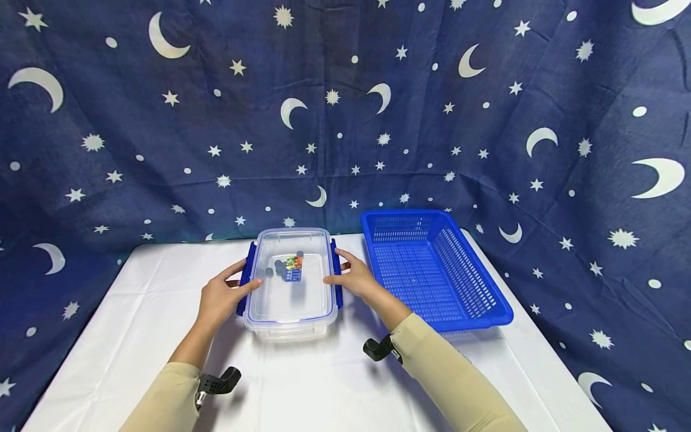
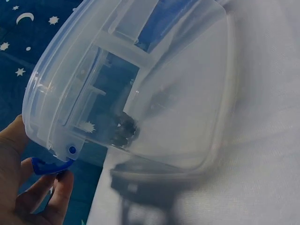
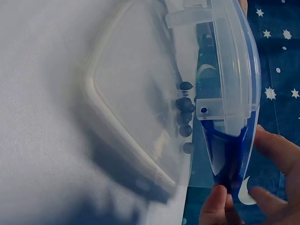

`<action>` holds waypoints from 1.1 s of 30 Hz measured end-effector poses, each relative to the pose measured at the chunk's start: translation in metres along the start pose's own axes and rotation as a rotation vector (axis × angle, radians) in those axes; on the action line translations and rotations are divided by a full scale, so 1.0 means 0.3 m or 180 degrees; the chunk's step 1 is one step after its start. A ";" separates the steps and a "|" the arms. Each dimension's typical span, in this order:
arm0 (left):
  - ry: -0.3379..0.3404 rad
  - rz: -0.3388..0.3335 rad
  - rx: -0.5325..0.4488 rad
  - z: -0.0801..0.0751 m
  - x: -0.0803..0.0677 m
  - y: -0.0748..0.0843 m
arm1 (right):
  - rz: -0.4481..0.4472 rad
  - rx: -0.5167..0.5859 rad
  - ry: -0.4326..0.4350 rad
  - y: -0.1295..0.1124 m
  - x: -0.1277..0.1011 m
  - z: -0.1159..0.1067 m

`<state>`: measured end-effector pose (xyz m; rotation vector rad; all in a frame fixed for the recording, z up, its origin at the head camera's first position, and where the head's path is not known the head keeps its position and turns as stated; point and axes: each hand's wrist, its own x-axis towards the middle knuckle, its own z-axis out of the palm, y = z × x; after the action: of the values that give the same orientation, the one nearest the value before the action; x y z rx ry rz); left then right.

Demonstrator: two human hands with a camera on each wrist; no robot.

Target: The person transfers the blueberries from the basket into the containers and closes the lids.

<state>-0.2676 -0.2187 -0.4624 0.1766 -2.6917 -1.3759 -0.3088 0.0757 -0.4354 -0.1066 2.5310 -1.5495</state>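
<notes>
A clear plastic food storage container [image 1: 302,306] with a lid stands on the white table; a small colored label [image 1: 293,269] is on its lid. Several small dark round pieces that look like blueberries [image 3: 185,110] lie inside. At its left side my left hand [image 1: 218,295] has the thumb over the lid's edge and its fingers at the blue left latch [image 2: 49,167], which juts outward from the wall. On the opposite side my right hand [image 1: 353,277] grips likewise, thumb on top and fingers at the blue right latch [image 3: 227,154], also angled outward.
A blue perforated plastic basket [image 1: 499,312] stands to the right of the container, near the table's right edge. A dark blue curtain [image 1: 324,60] with moons and stars hangs behind the table [image 1: 308,390] and along its sides.
</notes>
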 end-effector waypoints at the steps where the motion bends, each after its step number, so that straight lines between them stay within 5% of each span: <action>1: 0.0012 0.0022 0.0026 -0.001 0.001 0.002 | -0.0051 -0.0064 0.0020 0.001 0.003 0.001; 13: -0.0071 0.0693 0.0269 -0.012 0.020 0.004 | -0.0382 -0.0442 -0.0073 0.004 0.009 -0.009; 33: -0.0109 0.0765 0.0511 -0.015 0.019 0.009 | -0.0578 -0.0612 -0.0090 0.015 0.001 -0.016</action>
<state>-0.2726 -0.2217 -0.4574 -0.1539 -2.7413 -1.1059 -0.3099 0.0818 -0.4373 -0.3899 2.7070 -1.3463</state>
